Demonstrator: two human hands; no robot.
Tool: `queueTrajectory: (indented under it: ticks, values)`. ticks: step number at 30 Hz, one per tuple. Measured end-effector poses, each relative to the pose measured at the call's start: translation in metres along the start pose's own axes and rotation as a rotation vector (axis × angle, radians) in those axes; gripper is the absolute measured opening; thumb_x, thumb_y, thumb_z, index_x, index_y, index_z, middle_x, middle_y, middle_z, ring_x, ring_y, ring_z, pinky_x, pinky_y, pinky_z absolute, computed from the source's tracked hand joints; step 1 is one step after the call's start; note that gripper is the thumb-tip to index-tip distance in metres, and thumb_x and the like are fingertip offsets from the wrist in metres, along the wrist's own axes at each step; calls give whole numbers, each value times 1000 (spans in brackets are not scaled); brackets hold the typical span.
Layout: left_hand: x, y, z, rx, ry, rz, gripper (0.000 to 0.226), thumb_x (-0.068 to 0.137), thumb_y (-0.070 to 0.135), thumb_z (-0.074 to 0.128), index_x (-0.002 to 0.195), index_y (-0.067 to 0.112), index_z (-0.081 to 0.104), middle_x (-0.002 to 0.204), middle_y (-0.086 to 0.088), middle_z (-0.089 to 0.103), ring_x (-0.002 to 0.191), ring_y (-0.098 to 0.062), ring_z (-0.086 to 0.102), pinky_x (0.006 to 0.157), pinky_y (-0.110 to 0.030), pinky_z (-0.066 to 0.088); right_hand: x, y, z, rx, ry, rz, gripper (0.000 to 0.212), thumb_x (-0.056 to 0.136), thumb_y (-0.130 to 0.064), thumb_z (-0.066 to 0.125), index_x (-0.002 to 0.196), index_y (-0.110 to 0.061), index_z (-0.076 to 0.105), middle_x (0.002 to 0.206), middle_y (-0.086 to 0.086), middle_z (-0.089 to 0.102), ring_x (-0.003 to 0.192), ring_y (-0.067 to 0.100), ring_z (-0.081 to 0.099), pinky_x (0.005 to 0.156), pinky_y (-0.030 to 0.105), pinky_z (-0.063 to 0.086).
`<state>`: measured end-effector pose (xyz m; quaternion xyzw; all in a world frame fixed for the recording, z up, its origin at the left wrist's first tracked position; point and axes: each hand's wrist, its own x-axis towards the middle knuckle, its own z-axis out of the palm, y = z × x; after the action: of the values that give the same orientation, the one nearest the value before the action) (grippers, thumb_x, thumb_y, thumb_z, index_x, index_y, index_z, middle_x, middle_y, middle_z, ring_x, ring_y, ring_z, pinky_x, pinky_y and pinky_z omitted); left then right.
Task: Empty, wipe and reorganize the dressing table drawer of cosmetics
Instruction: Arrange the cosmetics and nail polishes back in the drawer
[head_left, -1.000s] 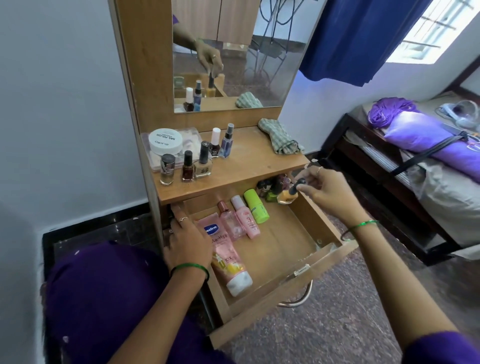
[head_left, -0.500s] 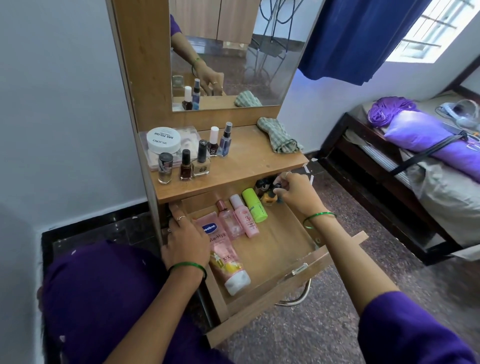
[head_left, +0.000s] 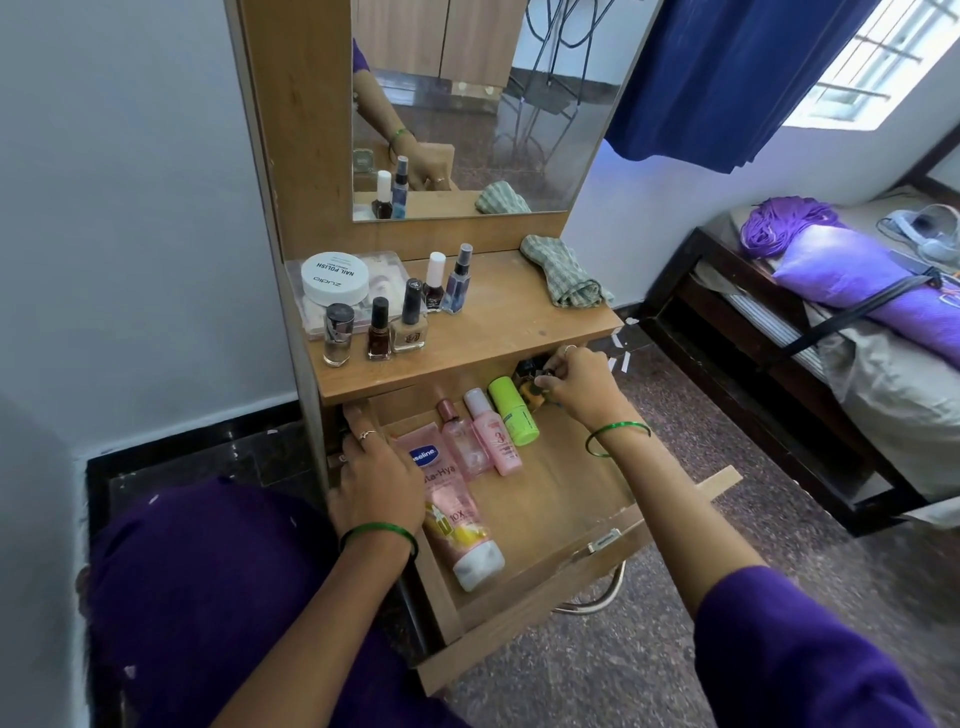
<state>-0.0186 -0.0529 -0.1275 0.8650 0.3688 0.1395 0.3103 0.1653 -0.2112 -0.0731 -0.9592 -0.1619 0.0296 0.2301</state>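
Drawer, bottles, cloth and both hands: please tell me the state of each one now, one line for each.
Drawer: pulled open, still holding cosmetics.
Vaseline tube: lying flat in the drawer, cap closed.
Two pink bottles: lying side by side, capped.
Green bottle: lying down, capped.
Nail polish bottles: upright on the shelf, capped.
Cloth: crumpled on the shelf.
Left hand: resting on the drawer's left side.
Right hand: gripping a small bottle at the drawer's back.

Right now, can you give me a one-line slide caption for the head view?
Right hand reaches small bottles at the open drawer's back; left hand rests on its left edge.
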Motion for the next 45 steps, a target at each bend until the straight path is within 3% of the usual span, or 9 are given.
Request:
queueTrajectory:
  ticks: [11,17,21,26,31,33,38,42,45]
  values:
    - [0,-1,1,-18,14,8,48,96,28,33,139,15,16,112,-16,58,87,-31,63,69,-48,53,-2,-5,4,73,56,36,14,80,-17,70,84,-6,63,78,14,70,76,25,66,71,33,51]
    - [1,-1,1,-19,13,7,48,97,28,33,140,14,16,112,-16,57,87,-31,63,69,-47,53,-5,-2,-6,131,137,36,21,85,-31,66,81,-10,65,71,10,69,70,25,66,76,38,54]
    - [2,-2,2,-10,11,-1,49,96,28,33,140,14,16,114,-16,57,87,-31,63,68,-47,53,-9,5,-26,173,242,70,16,90,-12,55,86,-1,66,67,10,68,54,16,63,57,5,45]
    - [1,-1,2,-13,6,-3,48,96,28,34,139,12,19,113,-16,57,86,-31,63,66,-45,53,-12,15,-37,131,296,62,13,83,-8,54,83,-6,67,73,11,68,70,24,66,78,33,53]
    - [2,-1,2,5,-4,-6,44,96,30,32,135,10,27,110,-14,58,83,-29,63,67,-44,54,-27,-28,-49,157,418,-152,12,88,-13,57,86,-8,68,68,0,62,55,-1,51,57,6,39]
    - [2,-1,2,-7,-7,-14,43,96,30,33,134,11,27,111,-14,57,83,-29,63,66,-46,54,-26,-54,-53,179,407,-273,14,89,-15,57,98,-11,66,76,-1,63,59,-1,55,61,7,43]
    - [2,-1,1,-54,-13,-15,48,96,29,37,139,14,21,116,-15,56,87,-29,63,68,-46,55,-1,-106,-47,139,180,-506,48,86,-17,61,132,-23,48,117,3,52,86,13,57,76,18,47]
    - [3,-2,1,-51,-10,-14,47,96,30,36,138,14,22,114,-13,57,85,-26,63,67,-43,55,27,-125,-33,-60,57,-563,56,81,-21,61,134,-27,43,131,0,47,113,24,50,91,39,47]
    - [2,-1,0,-52,-15,-15,47,96,30,36,138,14,23,115,-12,56,87,-26,63,68,-43,54,39,-134,-31,-219,-24,-530,51,80,-22,60,130,-28,48,134,-4,45,118,26,46,98,44,40]
